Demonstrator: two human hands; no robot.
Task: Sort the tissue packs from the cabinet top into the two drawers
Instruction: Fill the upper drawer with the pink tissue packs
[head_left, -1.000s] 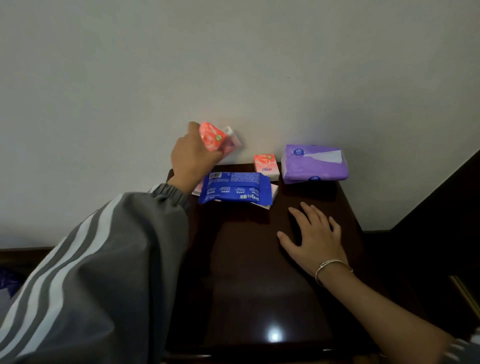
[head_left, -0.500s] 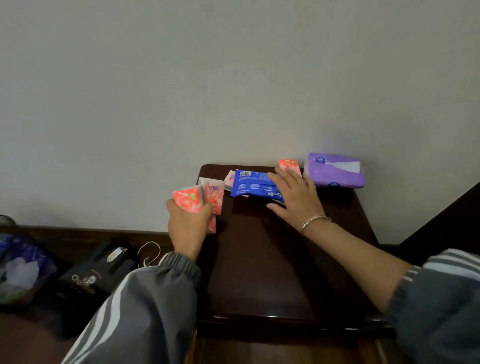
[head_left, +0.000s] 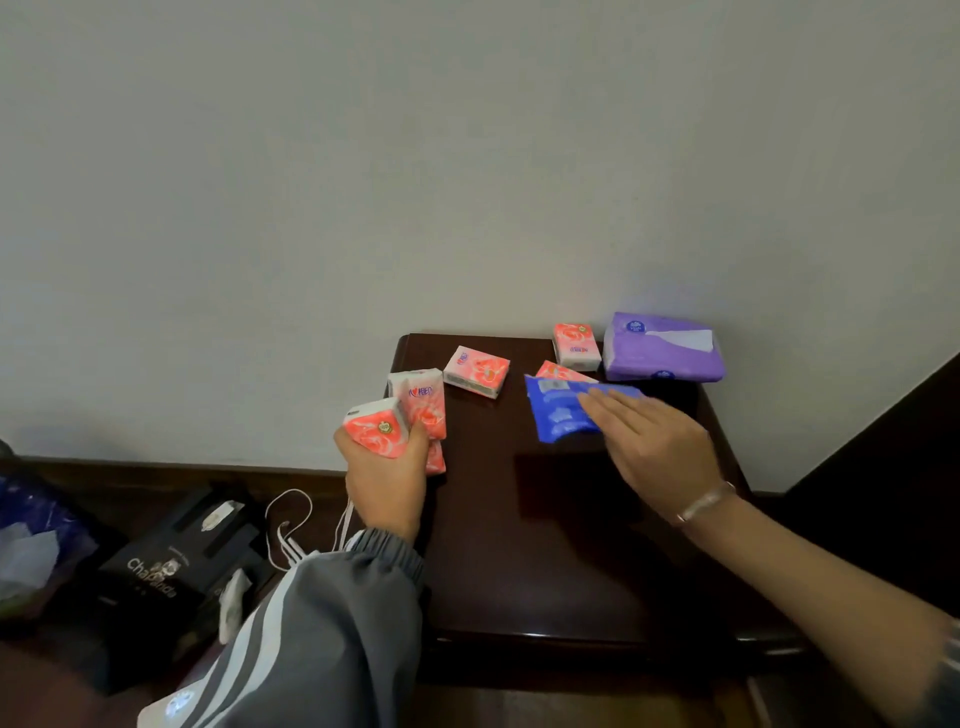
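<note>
My left hand grips several small pink tissue packs at the left edge of the dark wooden cabinet top. My right hand has its fingers on a flat blue tissue pack and holds it tilted off the surface. Another pink pack lies at the back left. A pink pack pokes out from behind the blue one. One more pink pack stands near the wall. A large purple tissue pack lies at the back right. No drawers are in view.
On the floor to the left sit a black paper bag with white cord handles and a blue plastic bag. A pale wall runs right behind the cabinet. Dark furniture stands at the right.
My right hand has pulled the blue pack toward me and lifted its near edge, uncovering a pink pack behind it. My left hand keeps its pink packs at the cabinet's left edge.
</note>
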